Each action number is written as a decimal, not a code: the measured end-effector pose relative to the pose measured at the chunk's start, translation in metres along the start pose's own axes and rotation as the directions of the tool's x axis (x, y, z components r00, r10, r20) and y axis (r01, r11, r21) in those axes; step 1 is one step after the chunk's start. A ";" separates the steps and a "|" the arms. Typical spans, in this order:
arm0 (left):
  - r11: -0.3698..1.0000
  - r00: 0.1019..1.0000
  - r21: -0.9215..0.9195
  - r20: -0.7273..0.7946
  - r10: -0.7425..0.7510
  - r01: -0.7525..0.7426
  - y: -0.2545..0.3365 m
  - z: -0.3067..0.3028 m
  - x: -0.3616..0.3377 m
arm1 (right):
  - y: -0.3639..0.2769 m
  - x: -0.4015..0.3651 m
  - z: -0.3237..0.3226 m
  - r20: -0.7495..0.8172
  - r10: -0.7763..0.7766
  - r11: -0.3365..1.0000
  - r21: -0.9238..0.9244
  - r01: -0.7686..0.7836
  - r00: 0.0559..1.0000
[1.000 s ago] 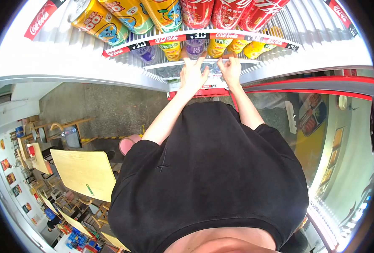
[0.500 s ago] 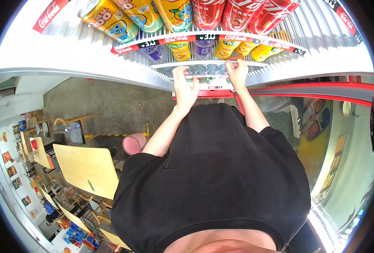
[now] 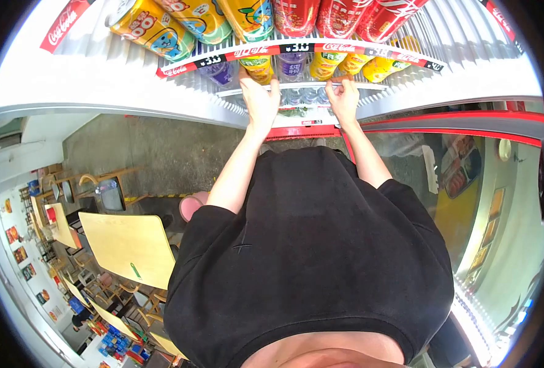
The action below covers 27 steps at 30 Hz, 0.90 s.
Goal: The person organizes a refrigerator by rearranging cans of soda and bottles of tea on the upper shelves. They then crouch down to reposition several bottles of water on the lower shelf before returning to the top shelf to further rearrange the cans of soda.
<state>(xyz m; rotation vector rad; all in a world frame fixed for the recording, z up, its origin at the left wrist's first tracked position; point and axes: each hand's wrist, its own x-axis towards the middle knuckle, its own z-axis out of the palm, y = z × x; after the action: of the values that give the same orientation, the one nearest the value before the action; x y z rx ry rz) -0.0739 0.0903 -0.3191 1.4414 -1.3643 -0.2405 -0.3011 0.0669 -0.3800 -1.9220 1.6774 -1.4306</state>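
Observation:
In the head view my left hand (image 3: 260,105) reaches into an upright drinks fridge. Its fingers and thumb lie on either side of a yellow bottle (image 3: 259,72) on the second shelf, closed about its lower part. My right hand (image 3: 344,102) is at the same shelf's white front rail (image 3: 373,86), its fingers bent over the rail and close together. Just behind those fingertips stand more yellow bottles (image 3: 327,65). A purple-labelled bottle (image 3: 292,66) stands between my hands, and another purple-labelled bottle (image 3: 220,73) is left of my left hand.
Yellow cans (image 3: 152,30) and red Coca-Cola cans (image 3: 345,17) line the shelf above, behind a price strip (image 3: 256,51). Clear bottles (image 3: 308,95) sit lower down. A red-edged fridge door (image 3: 449,122) stands open on the right. Behind left are wooden tables (image 3: 128,245) and a pink bin (image 3: 192,205).
My left hand has moved up and forward from below the shelf rail to the yellow bottle, closing about it. My right hand has stayed at the rail, with only a slight shift.

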 end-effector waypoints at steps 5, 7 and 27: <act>0.997 0.999 0.059 0.030 -0.043 0.041 -0.007 0.007 0.008 | -0.001 0.000 0.001 -0.002 0.010 1.000 -0.011 -0.010 1.000; 0.992 0.995 0.096 0.054 -0.088 0.082 -0.016 0.009 0.006 | -0.003 0.000 0.000 0.001 0.031 0.999 0.018 -0.031 1.000; 0.986 0.996 0.153 0.052 -0.071 0.062 -0.031 0.005 0.007 | -0.010 -0.007 -0.007 0.029 0.107 0.988 0.105 -0.109 0.994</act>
<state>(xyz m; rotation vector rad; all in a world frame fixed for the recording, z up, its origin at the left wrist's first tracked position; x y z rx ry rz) -0.0571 0.0743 -0.3414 1.6190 -1.4075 -0.2267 -0.2992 0.0784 -0.3734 -1.7567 1.6334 -1.4218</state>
